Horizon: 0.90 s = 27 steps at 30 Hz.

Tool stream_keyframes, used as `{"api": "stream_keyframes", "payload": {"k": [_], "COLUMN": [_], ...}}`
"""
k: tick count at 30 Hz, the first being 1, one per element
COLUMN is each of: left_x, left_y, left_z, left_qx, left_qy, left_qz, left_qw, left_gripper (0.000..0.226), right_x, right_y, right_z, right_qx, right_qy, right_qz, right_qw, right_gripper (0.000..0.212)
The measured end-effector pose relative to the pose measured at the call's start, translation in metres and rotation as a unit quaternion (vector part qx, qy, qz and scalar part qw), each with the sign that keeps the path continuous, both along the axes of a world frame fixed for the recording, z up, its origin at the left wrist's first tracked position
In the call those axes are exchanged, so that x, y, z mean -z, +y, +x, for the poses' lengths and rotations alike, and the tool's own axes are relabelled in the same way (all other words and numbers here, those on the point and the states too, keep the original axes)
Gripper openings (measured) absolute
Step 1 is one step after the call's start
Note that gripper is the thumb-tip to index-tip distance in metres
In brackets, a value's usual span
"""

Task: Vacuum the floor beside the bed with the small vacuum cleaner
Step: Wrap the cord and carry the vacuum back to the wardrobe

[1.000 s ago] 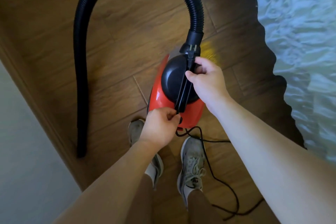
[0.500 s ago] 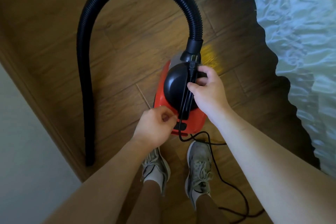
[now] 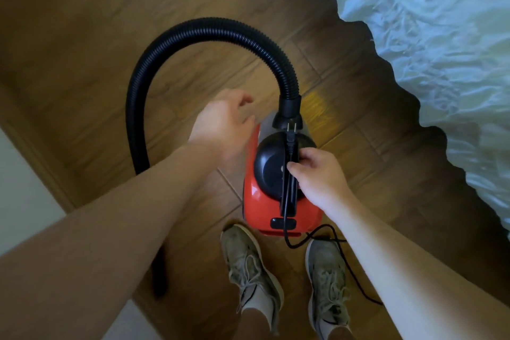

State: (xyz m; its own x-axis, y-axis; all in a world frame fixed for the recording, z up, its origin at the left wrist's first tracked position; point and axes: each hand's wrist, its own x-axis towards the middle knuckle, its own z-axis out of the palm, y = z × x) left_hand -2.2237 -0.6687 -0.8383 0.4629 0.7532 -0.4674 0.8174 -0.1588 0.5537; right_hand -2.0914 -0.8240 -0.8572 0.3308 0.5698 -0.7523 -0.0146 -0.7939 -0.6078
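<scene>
A small red vacuum cleaner (image 3: 255, 201) with a black dome top hangs just above the wooden floor (image 3: 82, 36), in front of my feet. My right hand (image 3: 320, 176) grips its black carry handle (image 3: 289, 193), and the power cord runs along that handle with the plug (image 3: 291, 132) at its far end. A black ribbed hose (image 3: 193, 33) arcs from the front of the vacuum cleaner over to the left and down to the floor. My left hand (image 3: 223, 124) hovers to the left of the vacuum cleaner, fingers apart, holding nothing.
The bed with a crumpled pale blue cover (image 3: 441, 50) fills the right side. A light wall with a wooden skirting board (image 3: 36, 154) runs along the left. The black cord (image 3: 356, 279) trails on the floor past my right shoe (image 3: 328, 287); my left shoe (image 3: 248, 268) stands beside it.
My left hand let go at the rear of the handle and moved forward and left, opening. The view tilted, so the vacuum cleaner sits lower in the frame.
</scene>
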Motion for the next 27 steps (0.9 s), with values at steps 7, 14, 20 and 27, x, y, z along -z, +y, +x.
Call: {"api": "stream_keyframes", "payload": {"k": [7,14,20,27], "left_x": [0.007,0.020,0.021,0.007], "left_y": [0.068,0.116,0.117,0.093], "left_z": [0.037,0.036,0.004,-0.016], "left_qx": [0.136,0.041,0.012,-0.036], "left_qy": [0.031,0.155,0.159,0.142], "left_qz": [0.149,0.115,0.092,0.126], "left_qw": [0.979,0.980,0.983,0.981], "left_gripper": [0.061,0.090,0.079,0.055], "right_x": [0.004,0.008,0.006,0.007], "right_y": [-0.003,-0.004,-0.003,-0.004], "right_z": [-0.004,-0.004,-0.005,-0.007], "right_qx": [0.019,0.029,0.027,0.052], "right_qy": [-0.015,-0.006,-0.009,0.009], "right_qz": [-0.002,0.004,0.005,-0.001], "right_qw": [1.000,1.000,1.000,0.999], "right_gripper": [0.012,0.013,0.011,0.018]}}
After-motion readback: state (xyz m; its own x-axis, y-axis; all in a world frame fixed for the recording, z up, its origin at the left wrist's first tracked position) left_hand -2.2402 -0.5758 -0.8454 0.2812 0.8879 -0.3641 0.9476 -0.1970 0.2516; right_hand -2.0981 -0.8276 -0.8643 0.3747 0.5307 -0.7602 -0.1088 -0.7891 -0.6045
